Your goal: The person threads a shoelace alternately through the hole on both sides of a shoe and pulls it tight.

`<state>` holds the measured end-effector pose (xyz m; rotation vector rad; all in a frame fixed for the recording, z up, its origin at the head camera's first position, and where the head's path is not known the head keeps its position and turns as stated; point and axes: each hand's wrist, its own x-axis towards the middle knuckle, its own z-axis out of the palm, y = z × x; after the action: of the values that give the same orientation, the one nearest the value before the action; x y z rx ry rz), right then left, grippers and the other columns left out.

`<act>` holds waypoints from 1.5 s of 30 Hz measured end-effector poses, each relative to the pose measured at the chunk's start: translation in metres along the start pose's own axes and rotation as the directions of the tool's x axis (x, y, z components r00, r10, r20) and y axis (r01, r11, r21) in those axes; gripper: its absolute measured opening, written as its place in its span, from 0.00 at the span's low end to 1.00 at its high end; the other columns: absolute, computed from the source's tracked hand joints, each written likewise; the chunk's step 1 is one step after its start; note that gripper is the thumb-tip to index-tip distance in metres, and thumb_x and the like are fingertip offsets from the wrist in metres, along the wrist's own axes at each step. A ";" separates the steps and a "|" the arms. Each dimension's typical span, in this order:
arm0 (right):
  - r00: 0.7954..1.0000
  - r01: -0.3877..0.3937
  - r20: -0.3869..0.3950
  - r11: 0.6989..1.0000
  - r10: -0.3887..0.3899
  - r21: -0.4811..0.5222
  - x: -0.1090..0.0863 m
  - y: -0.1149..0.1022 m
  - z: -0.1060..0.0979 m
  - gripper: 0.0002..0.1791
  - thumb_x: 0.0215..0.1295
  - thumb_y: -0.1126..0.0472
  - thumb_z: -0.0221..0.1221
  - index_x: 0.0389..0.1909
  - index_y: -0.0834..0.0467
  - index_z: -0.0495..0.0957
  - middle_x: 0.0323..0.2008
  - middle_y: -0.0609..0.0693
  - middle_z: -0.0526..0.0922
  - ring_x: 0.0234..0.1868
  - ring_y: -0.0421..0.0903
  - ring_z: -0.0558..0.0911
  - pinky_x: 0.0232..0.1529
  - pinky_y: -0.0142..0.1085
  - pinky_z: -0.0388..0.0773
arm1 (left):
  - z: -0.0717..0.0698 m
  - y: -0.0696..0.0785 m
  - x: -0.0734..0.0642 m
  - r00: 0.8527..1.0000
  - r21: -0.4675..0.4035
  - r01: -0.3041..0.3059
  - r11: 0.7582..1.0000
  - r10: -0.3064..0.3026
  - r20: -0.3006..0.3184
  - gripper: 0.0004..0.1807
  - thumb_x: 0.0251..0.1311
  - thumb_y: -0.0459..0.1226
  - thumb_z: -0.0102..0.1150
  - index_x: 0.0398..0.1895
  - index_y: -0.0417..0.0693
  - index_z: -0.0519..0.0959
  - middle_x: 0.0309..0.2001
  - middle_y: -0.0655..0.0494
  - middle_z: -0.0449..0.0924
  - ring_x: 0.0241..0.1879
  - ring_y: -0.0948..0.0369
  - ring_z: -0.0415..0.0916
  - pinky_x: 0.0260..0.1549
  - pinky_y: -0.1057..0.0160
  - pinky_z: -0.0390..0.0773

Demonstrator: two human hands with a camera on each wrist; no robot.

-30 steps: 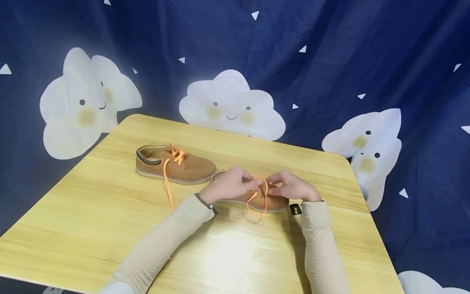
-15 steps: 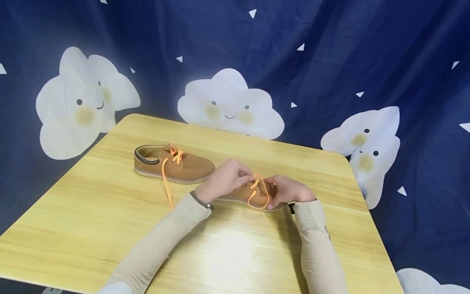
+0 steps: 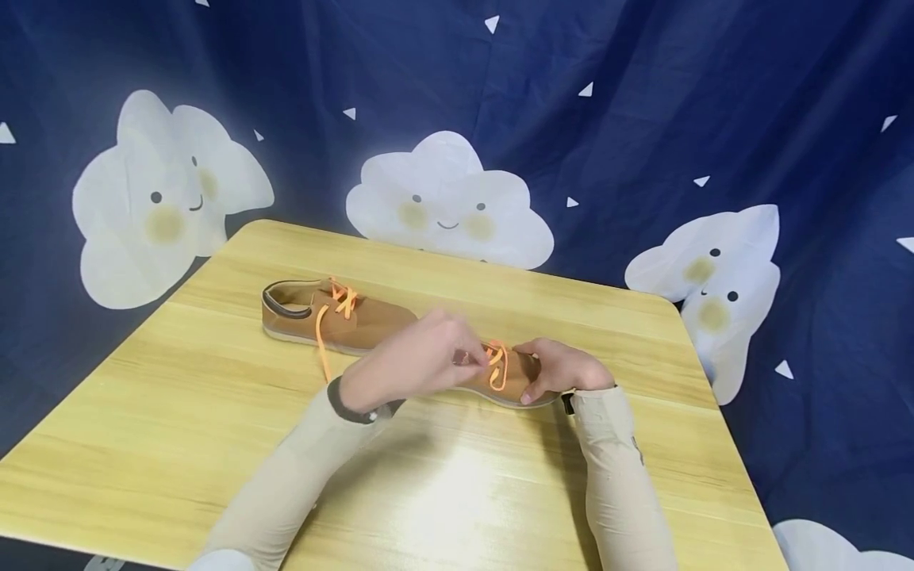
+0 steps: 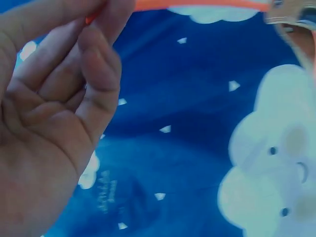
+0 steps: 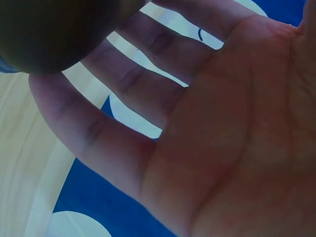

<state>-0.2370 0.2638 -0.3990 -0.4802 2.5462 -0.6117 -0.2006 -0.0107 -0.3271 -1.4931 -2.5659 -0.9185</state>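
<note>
Between my hands on the table sits a brown low shoe [image 3: 517, 390] with an orange shoelace [image 4: 197, 5]. My left hand [image 3: 421, 357] pinches the lace between thumb and fingers, left of the eyelets. In the left wrist view the lace runs taut from those fingertips toward the shoe. A loop of lace hangs over the shoe's near side. My right hand [image 3: 571, 369] holds the shoe by its toe, thumb on the near side. The right wrist view shows its fingers against the dark, shaded toe [image 5: 54, 34]. My left hand covers the heel in the head view.
A matching brown shoe [image 3: 382, 321] stands to the left, toe toward my left hand, one orange lace end trailing onto the wooden table [image 3: 178, 420]. My left forearm passes in front of that lace end. Behind the table hangs a dark blue curtain [image 3: 600, 47] printed with clouds.
My left hand has moved left, drawing the lace with it, and the loop has become smaller. My right hand has gone from the lacing to a grip on the toe.
</note>
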 end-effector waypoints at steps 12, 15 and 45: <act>1.000 -0.026 0.002 0.999 0.026 0.031 0.003 0.001 0.001 0.47 0.45 0.66 0.80 0.70 0.64 0.72 0.60 0.56 0.83 0.55 0.48 0.81 0.63 0.47 0.77 | -0.027 0.032 -0.029 0.966 0.096 -0.251 0.963 0.255 -0.033 0.05 0.60 0.30 0.69 0.33 0.50 0.89 0.31 0.64 0.86 0.35 0.66 0.77 0.36 0.75 0.77; 0.999 -0.042 -0.001 0.999 0.042 0.030 0.003 0.001 0.001 0.48 0.46 0.65 0.80 0.71 0.65 0.71 0.62 0.57 0.82 0.56 0.49 0.81 0.64 0.48 0.77 | -0.031 0.035 -0.034 0.957 0.105 -0.281 0.954 0.287 -0.049 0.06 0.60 0.29 0.68 0.33 0.50 0.89 0.30 0.66 0.86 0.35 0.66 0.76 0.37 0.75 0.77; 0.947 0.254 -0.215 0.966 -0.239 0.043 -0.018 -0.036 -0.008 0.31 0.71 0.56 0.65 0.72 0.61 0.71 0.70 0.56 0.76 0.73 0.56 0.73 0.73 0.54 0.70 | -0.041 0.048 -0.056 0.912 0.176 -0.379 0.909 0.398 -0.095 0.08 0.57 0.29 0.71 0.33 0.53 0.86 0.31 0.68 0.82 0.37 0.69 0.73 0.40 0.75 0.75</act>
<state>-0.2180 0.2446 -0.3685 -0.7538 2.6699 -0.8801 -0.1422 -0.0580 -0.2884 -1.7439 -2.0809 -0.7175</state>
